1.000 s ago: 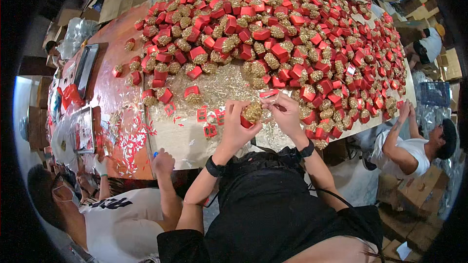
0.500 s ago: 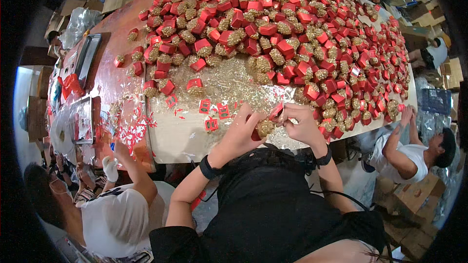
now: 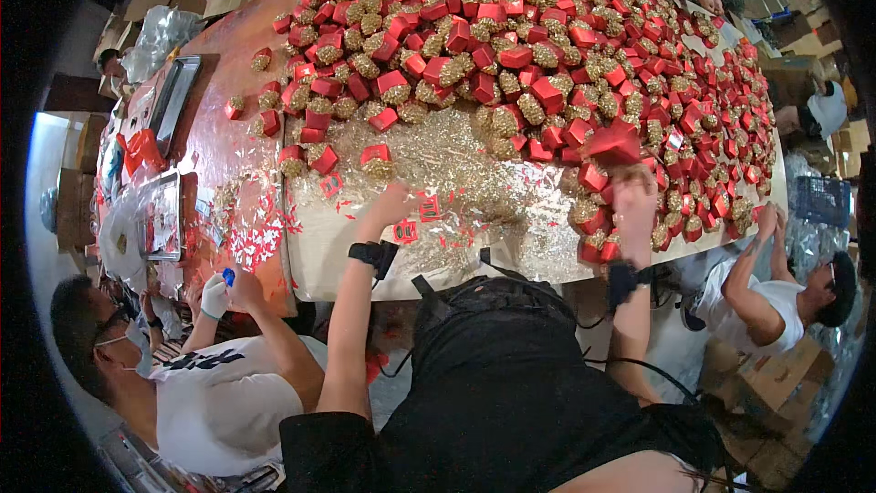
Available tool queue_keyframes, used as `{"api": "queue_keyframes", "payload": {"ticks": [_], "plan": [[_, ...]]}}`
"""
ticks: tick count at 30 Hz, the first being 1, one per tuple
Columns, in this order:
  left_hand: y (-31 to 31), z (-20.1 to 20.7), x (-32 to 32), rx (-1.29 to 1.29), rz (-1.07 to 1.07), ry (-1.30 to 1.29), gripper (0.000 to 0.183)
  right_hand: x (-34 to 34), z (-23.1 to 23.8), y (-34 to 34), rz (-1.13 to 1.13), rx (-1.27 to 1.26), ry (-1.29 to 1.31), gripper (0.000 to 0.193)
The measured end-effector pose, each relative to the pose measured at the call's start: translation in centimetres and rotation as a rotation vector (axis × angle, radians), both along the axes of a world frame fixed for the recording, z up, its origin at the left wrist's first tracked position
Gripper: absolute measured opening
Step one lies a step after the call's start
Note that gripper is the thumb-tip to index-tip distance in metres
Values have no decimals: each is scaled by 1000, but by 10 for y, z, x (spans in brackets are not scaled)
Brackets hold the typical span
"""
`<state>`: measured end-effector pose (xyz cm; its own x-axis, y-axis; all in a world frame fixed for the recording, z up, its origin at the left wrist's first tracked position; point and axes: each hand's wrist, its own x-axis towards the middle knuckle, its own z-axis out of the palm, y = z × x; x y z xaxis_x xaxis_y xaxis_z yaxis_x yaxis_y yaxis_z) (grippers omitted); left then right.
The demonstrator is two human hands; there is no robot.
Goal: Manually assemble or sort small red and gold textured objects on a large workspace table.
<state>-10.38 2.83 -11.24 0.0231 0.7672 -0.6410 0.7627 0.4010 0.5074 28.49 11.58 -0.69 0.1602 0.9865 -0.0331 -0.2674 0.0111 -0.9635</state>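
Note:
My left hand point(image 3: 390, 204) is over the bare tabletop, its fingers bunched and partly blurred, beside small red cards point(image 3: 429, 206) with dark oval centres. What its fingers pinch, if anything, is hidden. Further right, my right hand point(image 3: 634, 196) is smeared by motion at the near edge of a pile. A blurred red box-shaped base point(image 3: 612, 141) appears just beyond its fingertips; whether the fingers still grip it cannot be told. The pile point(image 3: 547, 91) is made of red faceted bases with glittery gold, bumpy tops. A few such pieces, like this one point(image 3: 375, 157), lie apart.
Gold glitter and red scraps point(image 3: 260, 242) litter the table point(image 3: 319, 265). Metal trays point(image 3: 175, 100) and a red bag point(image 3: 141, 152) lie at the left. A person in white point(image 3: 228, 402) works close on my left; another point(image 3: 757, 301) is at the right, and one in pink at the far right.
My hands were together over a gold-topped red piece. Now they are apart: the left has gone left to the cards, the right has swung right and forward to the pile.

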Motion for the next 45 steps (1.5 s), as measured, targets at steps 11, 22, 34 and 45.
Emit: {"api": "queue_keyframes", "payload": {"ticks": [11,22,34,45], "plan": [[-28,-79,9,361,299,532,63,-3,-70,-4,140,-521,497,30],[1,49,103,548,602,-836,36,-124,-60,-34,969,-73,-308,55],[22,55,108,394,613,-616,38,-128,-57,-29,969,-248,-240,52],[19,40,100,643,763,-543,45,-144,-61,-24,977,-218,-684,16]]}}
